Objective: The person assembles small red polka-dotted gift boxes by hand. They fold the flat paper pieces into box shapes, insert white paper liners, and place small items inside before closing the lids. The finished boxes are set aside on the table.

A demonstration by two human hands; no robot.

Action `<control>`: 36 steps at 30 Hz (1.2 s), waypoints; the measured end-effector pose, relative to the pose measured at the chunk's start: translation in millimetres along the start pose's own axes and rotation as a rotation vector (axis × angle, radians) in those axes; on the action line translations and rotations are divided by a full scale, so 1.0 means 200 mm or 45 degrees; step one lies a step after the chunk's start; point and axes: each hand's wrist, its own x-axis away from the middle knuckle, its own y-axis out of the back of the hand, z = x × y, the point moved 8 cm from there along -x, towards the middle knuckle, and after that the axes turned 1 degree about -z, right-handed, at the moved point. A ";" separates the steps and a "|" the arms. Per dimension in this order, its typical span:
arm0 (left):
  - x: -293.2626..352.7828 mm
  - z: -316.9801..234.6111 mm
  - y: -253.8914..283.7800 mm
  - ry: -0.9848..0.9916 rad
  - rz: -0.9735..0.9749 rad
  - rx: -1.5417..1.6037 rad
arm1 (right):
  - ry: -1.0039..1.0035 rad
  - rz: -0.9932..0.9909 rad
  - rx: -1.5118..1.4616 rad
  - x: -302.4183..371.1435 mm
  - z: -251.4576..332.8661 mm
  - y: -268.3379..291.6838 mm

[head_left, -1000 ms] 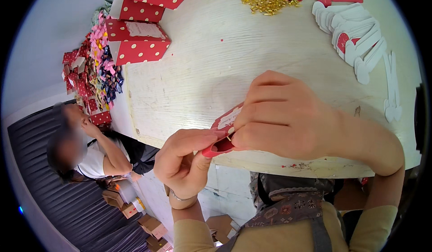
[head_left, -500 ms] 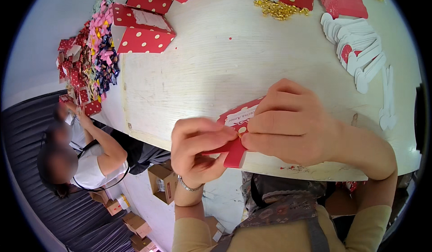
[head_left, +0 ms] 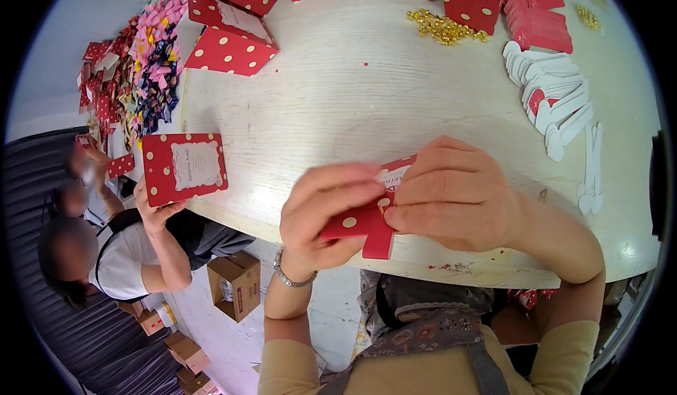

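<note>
Between my two hands, just above the near edge of the table, is a red card box piece (head_left: pixel 356 227) with cream dots, a white label and a narrow red strip hanging down. My left hand (head_left: pixel 321 208) grips its left side, thumb below and fingers curled over the top. On the other side my right hand (head_left: pixel 451 194) pinches the card, with thumb and fingertips close to the label. A tiny gold glint shows at the right fingertips; the fingers mostly hide it. Part of the label is covered by both hands.
Gold metal fasteners (head_left: pixel 448 28) lie in a heap at the back. White card strips (head_left: pixel 557 88) and red card pieces (head_left: pixel 539 21) are stacked at right. Folded dotted boxes (head_left: pixel 233 50) stand far left, near wrapped sweets (head_left: pixel 159 64). A co-worker's hand (head_left: pixel 155 208) holds a dotted box (head_left: pixel 161 173).
My left hand's fingers have shifted up over the card, showing more of its dotted face. The co-worker at left now holds a dotted box out over the table edge. The whole view has shifted slightly.
</note>
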 end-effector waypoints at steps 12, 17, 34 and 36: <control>-0.01 -0.06 0.02 -0.019 0.020 -0.170 | -0.158 0.087 0.014 -0.03 0.01 0.01; 0.01 -0.11 0.00 0.087 0.014 -0.311 | -0.262 0.296 0.068 -0.06 0.03 -0.03; 0.10 -0.10 -0.04 0.239 -0.357 0.031 | -0.198 0.318 0.053 -0.04 0.05 -0.01; 0.12 -0.11 -0.01 0.180 -0.443 -0.029 | -0.310 0.346 -0.031 -0.04 0.04 -0.03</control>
